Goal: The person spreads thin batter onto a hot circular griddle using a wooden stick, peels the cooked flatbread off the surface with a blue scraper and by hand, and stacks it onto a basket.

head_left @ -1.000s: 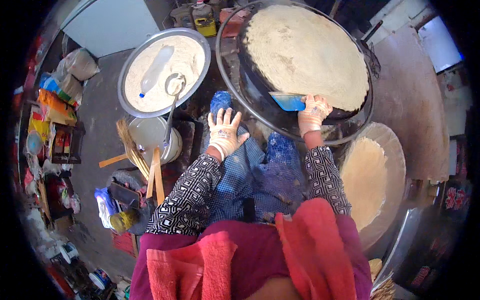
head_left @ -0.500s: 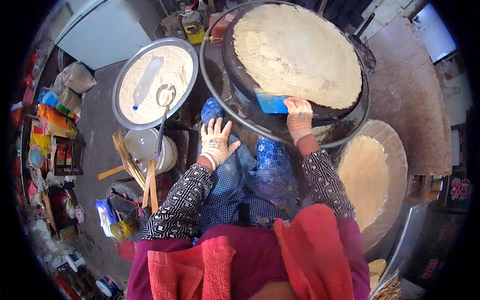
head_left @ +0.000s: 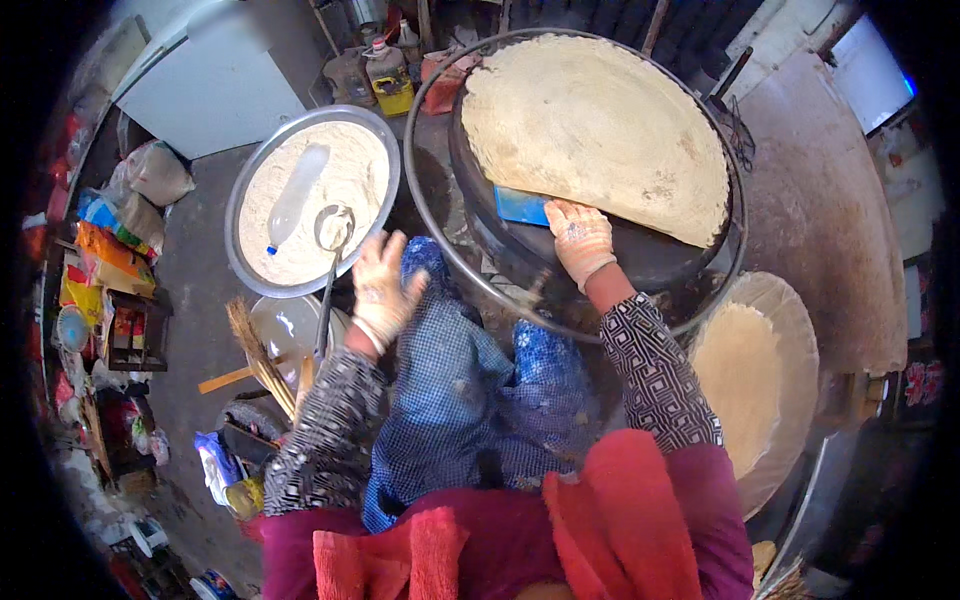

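Observation:
My right hand (head_left: 580, 240), in a pale glove, grips a blue scraper (head_left: 522, 205). The scraper lies against the near left edge of a large, thin pale flatbread (head_left: 595, 130), which covers most of a round dark griddle (head_left: 480, 205). Bare griddle shows along the near side. My left hand (head_left: 382, 290), gloved too and slightly blurred, hangs with fingers spread and nothing in it, near the right rim of a metal basin (head_left: 233, 205). Inside the basin are pale, flour-like batter or dough, a clear plastic bottle (head_left: 300, 190) and a ladle (head_left: 333, 228).
A metal ring (head_left: 440, 235) encircles the griddle. More flatbread (head_left: 740, 380) lies on a round covered tray at right. Below the basin are a white bucket (head_left: 290, 318), a straw whisk (head_left: 245, 335) and a wooden stick (head_left: 225, 380). Jugs (head_left: 388, 78) stand behind.
My right hand has moved left along the flatbread's near edge with the scraper, and more bare griddle shows there. My left hand has lifted off my knee and moved left toward the basin.

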`<action>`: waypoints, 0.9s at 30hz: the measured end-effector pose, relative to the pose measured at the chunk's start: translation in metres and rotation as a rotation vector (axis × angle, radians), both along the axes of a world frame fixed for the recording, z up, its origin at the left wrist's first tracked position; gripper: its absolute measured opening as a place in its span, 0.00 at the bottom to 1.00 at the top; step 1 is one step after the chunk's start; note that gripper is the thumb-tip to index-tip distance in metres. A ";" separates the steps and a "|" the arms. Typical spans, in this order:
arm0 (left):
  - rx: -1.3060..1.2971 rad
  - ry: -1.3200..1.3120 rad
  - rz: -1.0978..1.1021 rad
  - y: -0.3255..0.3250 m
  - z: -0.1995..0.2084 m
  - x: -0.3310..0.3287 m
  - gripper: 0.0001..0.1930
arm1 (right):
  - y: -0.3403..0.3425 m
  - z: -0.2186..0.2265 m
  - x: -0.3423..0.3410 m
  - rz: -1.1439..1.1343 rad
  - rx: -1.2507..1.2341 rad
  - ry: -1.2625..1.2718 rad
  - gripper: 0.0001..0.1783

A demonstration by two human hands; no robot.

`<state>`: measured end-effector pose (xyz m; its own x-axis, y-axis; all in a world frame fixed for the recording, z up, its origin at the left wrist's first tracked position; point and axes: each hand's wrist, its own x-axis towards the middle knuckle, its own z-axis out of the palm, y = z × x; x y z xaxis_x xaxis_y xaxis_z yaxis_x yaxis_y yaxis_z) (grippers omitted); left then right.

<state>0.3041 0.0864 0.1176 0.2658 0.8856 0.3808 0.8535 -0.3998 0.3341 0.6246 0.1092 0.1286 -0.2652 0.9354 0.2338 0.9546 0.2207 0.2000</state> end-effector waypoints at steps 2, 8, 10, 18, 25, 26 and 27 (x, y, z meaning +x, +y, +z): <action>0.010 0.086 0.056 0.039 0.019 -0.020 0.37 | 0.009 0.003 -0.002 -0.019 -0.023 -0.023 0.21; -0.066 0.381 0.108 0.156 0.042 -0.051 0.35 | 0.040 -0.006 -0.007 -0.060 -0.060 -0.084 0.22; -0.084 0.437 0.094 0.178 0.052 -0.040 0.35 | 0.044 -0.007 -0.007 -0.063 -0.008 -0.135 0.22; 0.050 0.926 -0.199 0.231 -0.003 -0.013 0.33 | 0.049 -0.005 -0.025 0.004 0.068 -0.071 0.18; -0.201 1.018 -0.607 0.086 -0.025 0.083 0.07 | 0.055 -0.003 -0.022 -0.025 0.065 -0.051 0.17; -0.277 0.950 -0.586 0.051 -0.011 0.106 0.07 | 0.055 0.000 -0.028 -0.052 0.030 -0.052 0.17; -0.221 0.865 -0.564 0.014 -0.018 0.125 0.06 | 0.059 0.003 -0.033 -0.081 0.000 -0.055 0.17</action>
<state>0.4290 0.1007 0.0998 0.7642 0.5759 -0.2903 0.5454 -0.8173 -0.1858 0.5914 0.1679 0.1316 -0.2015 0.9543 0.2209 0.9569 0.1437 0.2523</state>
